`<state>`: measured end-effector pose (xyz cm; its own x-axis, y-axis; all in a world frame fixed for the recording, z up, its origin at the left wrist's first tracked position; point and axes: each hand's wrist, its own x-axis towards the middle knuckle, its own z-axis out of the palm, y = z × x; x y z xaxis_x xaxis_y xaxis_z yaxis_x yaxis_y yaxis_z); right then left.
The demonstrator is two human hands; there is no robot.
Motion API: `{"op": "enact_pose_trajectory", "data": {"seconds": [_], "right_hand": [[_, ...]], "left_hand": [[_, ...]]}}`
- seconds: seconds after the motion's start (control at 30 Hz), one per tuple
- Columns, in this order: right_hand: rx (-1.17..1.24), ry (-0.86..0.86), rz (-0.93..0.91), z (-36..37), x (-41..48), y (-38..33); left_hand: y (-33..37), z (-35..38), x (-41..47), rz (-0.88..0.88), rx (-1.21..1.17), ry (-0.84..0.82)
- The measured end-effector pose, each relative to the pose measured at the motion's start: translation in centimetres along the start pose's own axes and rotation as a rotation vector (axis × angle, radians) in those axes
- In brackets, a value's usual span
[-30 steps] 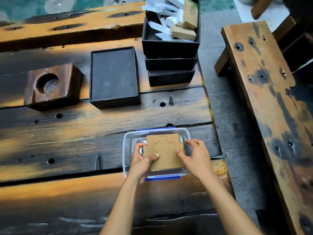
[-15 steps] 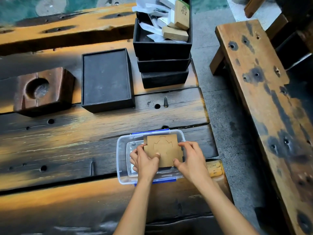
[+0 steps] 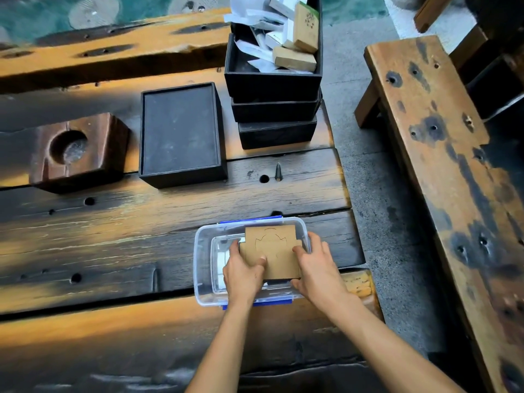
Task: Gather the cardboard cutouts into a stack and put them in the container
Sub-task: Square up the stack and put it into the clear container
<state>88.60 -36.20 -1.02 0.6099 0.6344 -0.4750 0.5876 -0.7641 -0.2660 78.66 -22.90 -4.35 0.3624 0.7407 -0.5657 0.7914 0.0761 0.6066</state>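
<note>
We have the stack of cardboard cutouts (image 3: 270, 252) lower inside the clear container (image 3: 202, 268) than a second ago, when it sat higher between our hands above the rim; the container itself lies on the same near-right part of the desk (image 3: 113, 228) as before. We read this as the final placing step: the gathering is done, and what is left is to let the stack settle on the bottom and release it. Our left hand (image 3: 243, 272) holds the stack's left edge, thumb lying on the top face; our right hand (image 3: 314, 265) clasps the right edge, fingers curled over the side, so both hands are closed on the cardboard. The stack lies roughly flat, its face with the cut outline turned up toward us. Its long axis runs near to far, across the container's long axis, which runs left to right, and it sits toward the right half, leaving the left half bare. Whether its underside already touches the bottom we cannot tell. Farther off on the desk stand a flat black box (image 3: 181, 131), a pile of black trays (image 3: 275, 89) and a wooden block (image 3: 76, 150), all well apart from our work.
</note>
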Motion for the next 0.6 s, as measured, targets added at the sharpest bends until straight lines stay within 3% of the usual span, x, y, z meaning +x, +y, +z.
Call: {"op": "enact_pose_trajectory", "data": {"seconds": [0.1, 0.23, 0.4, 0.6], "right_hand": [[-0.078, -0.027, -0.004, -0.2, 0.0, -0.2], [-0.154, -0.075, 0.014, 0.0, 0.4, -1.4], [-0.14, -0.113, 0.048, -0.2, 1.2, -2.5], [-0.129, -0.095, 0.045, -0.2, 1.4, -1.6]], "left_hand": [[-1.0, -1.0, 0.0, 0.137, 0.059, -0.146], [-1.8, -2.0, 0.8, 0.354, 0.426, -0.36], [-1.2, -2.1, 1.4, 0.473, 0.784, -0.291], [-0.9, -1.8, 2.3, 0.528, 0.969, -0.336]]}}
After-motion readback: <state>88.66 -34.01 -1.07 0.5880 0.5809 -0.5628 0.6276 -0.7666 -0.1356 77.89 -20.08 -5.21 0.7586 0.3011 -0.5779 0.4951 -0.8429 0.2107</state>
